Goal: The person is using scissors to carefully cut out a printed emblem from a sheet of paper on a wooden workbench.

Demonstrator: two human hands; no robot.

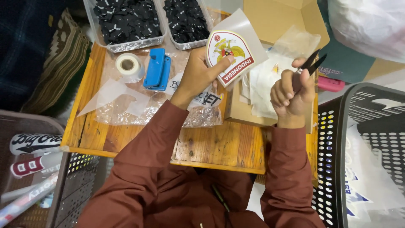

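left hand (198,76): grip closed on shield-shaped red, white and gold sticker (228,52) | right hand (291,90): fist closed around black snips (311,64), blades apart, beside sticker

A small home craft workshop — a wooden tabletop (219,147) with bins of black tags (126,21), a tape roll (128,65) — laundry baskets (363,126) beside it.

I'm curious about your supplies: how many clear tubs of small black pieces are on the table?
2. One tub stands at the table's far left edge, behind the tape roll; the other tub sits right beside it, behind the blue punch. More could lie beyond the picture's top edge.
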